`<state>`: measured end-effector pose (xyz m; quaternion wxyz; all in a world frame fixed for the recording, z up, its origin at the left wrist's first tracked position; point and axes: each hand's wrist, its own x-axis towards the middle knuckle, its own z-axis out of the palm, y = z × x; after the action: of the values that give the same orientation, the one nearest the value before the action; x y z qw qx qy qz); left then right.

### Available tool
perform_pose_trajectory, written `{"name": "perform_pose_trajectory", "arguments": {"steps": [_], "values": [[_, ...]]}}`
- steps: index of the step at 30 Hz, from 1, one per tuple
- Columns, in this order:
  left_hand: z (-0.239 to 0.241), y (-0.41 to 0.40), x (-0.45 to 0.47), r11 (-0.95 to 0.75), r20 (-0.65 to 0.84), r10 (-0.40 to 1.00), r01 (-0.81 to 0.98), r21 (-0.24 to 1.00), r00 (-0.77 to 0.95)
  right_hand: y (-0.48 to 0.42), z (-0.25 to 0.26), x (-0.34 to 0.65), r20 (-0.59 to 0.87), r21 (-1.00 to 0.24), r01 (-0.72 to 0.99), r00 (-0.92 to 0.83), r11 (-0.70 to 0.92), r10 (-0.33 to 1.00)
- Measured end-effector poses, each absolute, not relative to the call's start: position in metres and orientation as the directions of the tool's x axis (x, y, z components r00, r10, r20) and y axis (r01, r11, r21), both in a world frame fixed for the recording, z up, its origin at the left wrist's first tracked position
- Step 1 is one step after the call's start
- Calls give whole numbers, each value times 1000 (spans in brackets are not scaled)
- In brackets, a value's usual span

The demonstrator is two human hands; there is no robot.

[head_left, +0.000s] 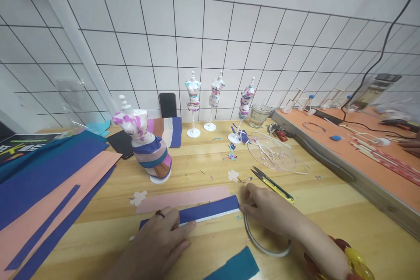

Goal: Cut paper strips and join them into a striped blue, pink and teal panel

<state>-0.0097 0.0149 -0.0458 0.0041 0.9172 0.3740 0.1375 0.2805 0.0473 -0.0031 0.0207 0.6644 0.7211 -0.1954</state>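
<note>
A dark blue fabric strip (210, 211) lies across the table, with a narrow white band along its near edge. My left hand (160, 238) rests on its left part, fingers mostly stretched out, index finger along the white band. At the strip's right end, the thumb and forefinger of my right hand (262, 208) are pinched together on the corner. Under that hand lies a white ring (271, 251) that looks like a roll of narrow tape. Behind the blue strip is a pink strip (193, 197). A teal piece (238, 264) lies at the near edge.
A small dress form (152, 157) wrapped in coloured bands stands at left; three slimmer ones, including one form (193, 96), stand behind. Thread snips (272, 183) lie beyond my right hand. Coloured sheets (62, 192) cover the left side. A raised orange board (361, 140) borders the right.
</note>
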Motion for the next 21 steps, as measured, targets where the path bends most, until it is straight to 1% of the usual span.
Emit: {"name": "perform_pose_trajectory", "arguments": {"steps": [4,6,8,10,11,13,15,17,19,21], "values": [[-38,13,-16,-696,177,717,708,123,674,47,-5,282,-287,-226,974,-100,34,953],[-35,12,-17,-681,127,732,722,124,669,45,-3,278,-238,-199,976,-130,83,963],[-33,11,-18,-678,96,735,725,126,671,43,-1,272,-109,-163,962,-237,218,965],[-33,11,-17,-674,90,739,729,120,668,38,2,263,61,-155,902,-398,402,916],[-34,11,-17,-674,92,739,730,114,668,35,3,258,138,-171,853,-475,493,869],[-34,11,-15,-670,88,742,735,102,664,28,1,245,248,-226,728,-600,648,760],[-34,10,-14,-660,79,751,745,96,655,19,-5,233,293,-236,613,-695,754,656],[-35,9,-14,-652,77,758,752,96,648,11,-17,223,264,-171,568,-761,805,593],[-35,9,-15,-643,80,766,760,93,638,4,-31,216,266,-51,555,-794,830,547],[-35,9,-15,-637,64,770,765,93,634,-1,-45,212,317,59,558,-797,828,515]]}}
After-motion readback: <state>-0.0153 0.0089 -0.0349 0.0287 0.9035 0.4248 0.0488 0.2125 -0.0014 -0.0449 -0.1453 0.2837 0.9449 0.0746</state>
